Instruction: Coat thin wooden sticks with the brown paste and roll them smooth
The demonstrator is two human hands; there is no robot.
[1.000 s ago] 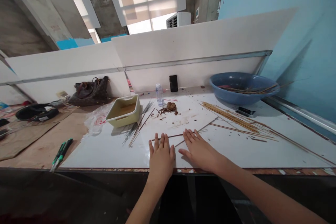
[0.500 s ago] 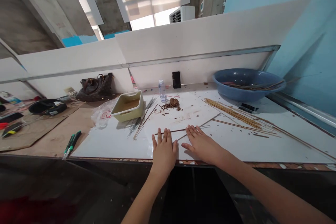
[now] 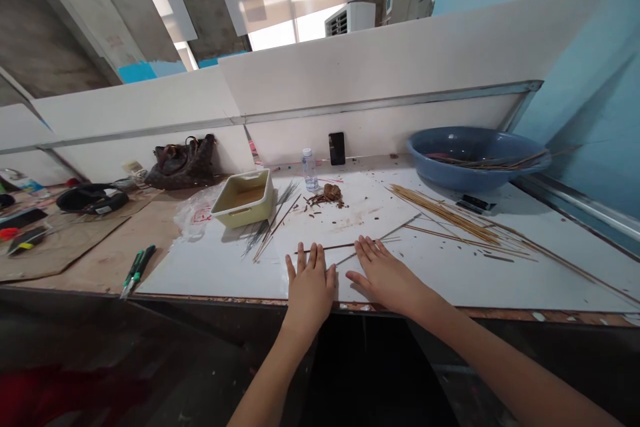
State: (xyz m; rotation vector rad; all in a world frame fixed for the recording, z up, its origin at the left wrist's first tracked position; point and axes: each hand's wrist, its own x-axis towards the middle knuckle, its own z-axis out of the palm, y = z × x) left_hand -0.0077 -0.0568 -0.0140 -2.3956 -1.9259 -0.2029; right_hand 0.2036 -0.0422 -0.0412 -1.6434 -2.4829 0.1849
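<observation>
My left hand (image 3: 309, 283) lies palm down on the white tabletop, fingers stretched over the left part of a thin dark brown stick (image 3: 340, 246). On its right part rest the fingertips of my right hand (image 3: 383, 273), also flat and open. A grey thin rod (image 3: 403, 227) runs slantwise under or beside my right fingers; its contact with them is hidden. Beyond my hands sits a lump of brown clay-like material (image 3: 331, 193) with small crumbs and rolled bits around it. To the right lies a bundle of tan sticks (image 3: 440, 212).
A pale green tub (image 3: 243, 217) of brownish liquid stands left, beside thin wires (image 3: 265, 230). Behind are a water bottle (image 3: 309, 170), an upright phone (image 3: 337, 149) and a large blue basin (image 3: 475, 173). Green-handled cutters (image 3: 137, 270) and a brown handbag (image 3: 183, 163) lie further left.
My left hand has shifted very slightly left along the brown stick. My right hand stays nearly in place. The camera view has tilted a little.
</observation>
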